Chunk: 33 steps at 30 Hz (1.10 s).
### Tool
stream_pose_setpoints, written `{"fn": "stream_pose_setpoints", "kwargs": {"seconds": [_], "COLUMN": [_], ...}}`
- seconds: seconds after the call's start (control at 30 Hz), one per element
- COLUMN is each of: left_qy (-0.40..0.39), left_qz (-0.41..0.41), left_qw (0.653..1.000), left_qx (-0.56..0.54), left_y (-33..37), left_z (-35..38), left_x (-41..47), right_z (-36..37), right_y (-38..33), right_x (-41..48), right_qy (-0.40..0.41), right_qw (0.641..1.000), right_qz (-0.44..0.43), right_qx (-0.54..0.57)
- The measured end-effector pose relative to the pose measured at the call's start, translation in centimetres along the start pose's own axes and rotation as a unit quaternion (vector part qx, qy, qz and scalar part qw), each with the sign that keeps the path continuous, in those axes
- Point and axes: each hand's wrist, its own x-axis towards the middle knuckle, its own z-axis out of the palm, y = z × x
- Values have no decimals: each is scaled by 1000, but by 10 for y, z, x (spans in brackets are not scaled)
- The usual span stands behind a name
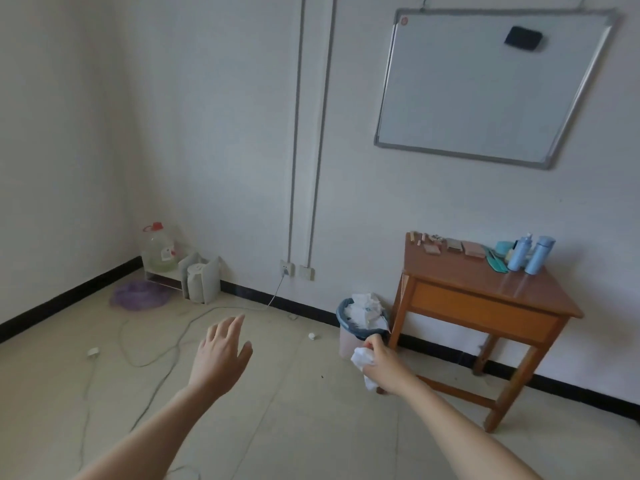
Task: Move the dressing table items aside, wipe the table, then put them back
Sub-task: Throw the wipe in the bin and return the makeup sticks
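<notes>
A crumpled white tissue [363, 358] is gripped in the curled fingers of the right hand [382, 362] just beside the full bin [341, 315], likely for discarding. The left hand [221, 355] is held free, fingers loosely spread. The items [473, 249], 2 blue bottles [518, 254] among them, are lined along the wall edge of the table [450, 273].

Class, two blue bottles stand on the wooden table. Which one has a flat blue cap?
The right-hand bottle, nearer the table's right edge. Its cap is flat and blue; the left-hand bottle ends in a narrow whitish nozzle.
</notes>
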Motion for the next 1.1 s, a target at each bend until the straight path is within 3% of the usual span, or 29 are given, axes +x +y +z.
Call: {"fn": "stream_pose_setpoints", "kwargs": {"seconds": [0.37,0.63,0.9,1.1], "left_qy": [-75,-69,-101,-130], "left_qz": [54,64,10,18], "left_qw": [996,995,994,991], "left_qx": [-17,-21,-34,-21], "left_y": [46,100,85,73], "left_z": [93,149,215,246], "left_x": [191,328,421,524], "right_z": [-43,-100,-69,-74], "right_y": [51,78,82,86], "right_x": [156,301,433,531], "right_qy": [33,87,17,30], "right_qw": [999,996,999,998], "right_qz": [33,5,-11,29], "right_qx": [-6,37,27,50]}}
